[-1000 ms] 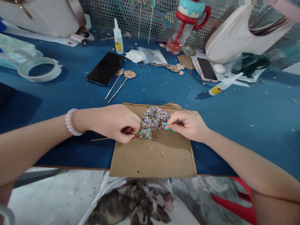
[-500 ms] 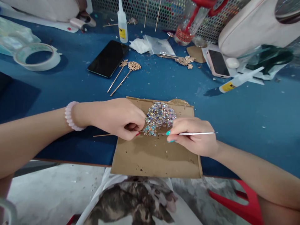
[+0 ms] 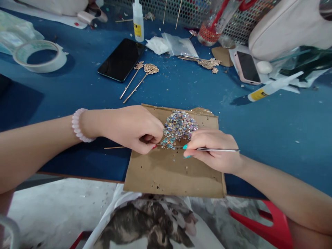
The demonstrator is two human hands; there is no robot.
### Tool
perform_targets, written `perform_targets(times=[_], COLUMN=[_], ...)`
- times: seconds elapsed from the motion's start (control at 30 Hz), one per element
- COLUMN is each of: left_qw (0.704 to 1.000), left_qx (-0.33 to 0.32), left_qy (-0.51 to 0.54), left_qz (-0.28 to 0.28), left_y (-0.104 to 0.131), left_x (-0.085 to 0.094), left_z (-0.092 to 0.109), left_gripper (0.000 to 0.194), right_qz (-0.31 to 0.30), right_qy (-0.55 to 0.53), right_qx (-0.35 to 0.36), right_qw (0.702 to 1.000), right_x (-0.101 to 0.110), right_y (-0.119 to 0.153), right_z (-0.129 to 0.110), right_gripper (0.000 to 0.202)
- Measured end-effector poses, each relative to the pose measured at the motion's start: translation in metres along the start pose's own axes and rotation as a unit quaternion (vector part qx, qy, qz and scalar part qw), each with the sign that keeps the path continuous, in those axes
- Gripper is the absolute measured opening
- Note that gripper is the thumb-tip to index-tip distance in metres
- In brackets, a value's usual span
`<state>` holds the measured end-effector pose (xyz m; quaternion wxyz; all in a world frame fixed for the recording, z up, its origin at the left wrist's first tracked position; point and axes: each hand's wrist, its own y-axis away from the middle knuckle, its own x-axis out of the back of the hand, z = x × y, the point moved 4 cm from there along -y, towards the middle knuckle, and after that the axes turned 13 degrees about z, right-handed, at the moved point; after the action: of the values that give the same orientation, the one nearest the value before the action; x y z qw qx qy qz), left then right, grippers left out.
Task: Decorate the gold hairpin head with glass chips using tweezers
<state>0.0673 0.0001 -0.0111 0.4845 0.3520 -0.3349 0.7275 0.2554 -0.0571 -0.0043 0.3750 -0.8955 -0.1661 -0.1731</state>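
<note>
My left hand (image 3: 137, 128) is closed on a thin hairpin stick (image 3: 114, 147), whose end shows left of the hand. At its fingertips is the pin's flower head, covered in blue and orange stones (image 3: 168, 143). My right hand (image 3: 215, 148) pinches metal tweezers (image 3: 220, 150); their tips reach the right side of the flower head. Whether they grip a stone is too small to tell. A pile of multicoloured small stones (image 3: 180, 124) lies just behind, on a brown cardboard sheet (image 3: 171, 173).
Behind the cardboard on the blue table (image 3: 85, 90) lie two gold hairpins (image 3: 138, 81), a black phone (image 3: 121, 59), a standing glue bottle (image 3: 138, 24) and a tape roll (image 3: 40, 57). More gold pins (image 3: 209, 63), a pink phone (image 3: 247, 67) and a tilted glue bottle (image 3: 269, 90) are at right.
The camera view has shifted slightly, moving the table things a little in the picture. Both hands keep nearly the same pose, with the tweezer tips still by the flower head.
</note>
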Motion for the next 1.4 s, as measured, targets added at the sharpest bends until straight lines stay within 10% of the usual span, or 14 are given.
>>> perform_targets(times=[0.53,1.4], left_qw=[1.000,0.999], left_qx=[0.004,0.015], left_qy=[0.022,0.010], left_qz=[-0.019,-0.034], left_y=[0.002,0.003], left_x=[0.003,0.003], left_z=[0.001,0.001], left_gripper=[0.015,0.015], right_qz=[0.080,-0.001], right_qy=[0.102,0.156], right_qx=[-0.057,-0.076], right_qw=[0.990,0.985], right_x=[0.034,0.045], right_y=[0.002,-0.005], right_z=[0.017,0.029], right_gripper=[0.016,0.019])
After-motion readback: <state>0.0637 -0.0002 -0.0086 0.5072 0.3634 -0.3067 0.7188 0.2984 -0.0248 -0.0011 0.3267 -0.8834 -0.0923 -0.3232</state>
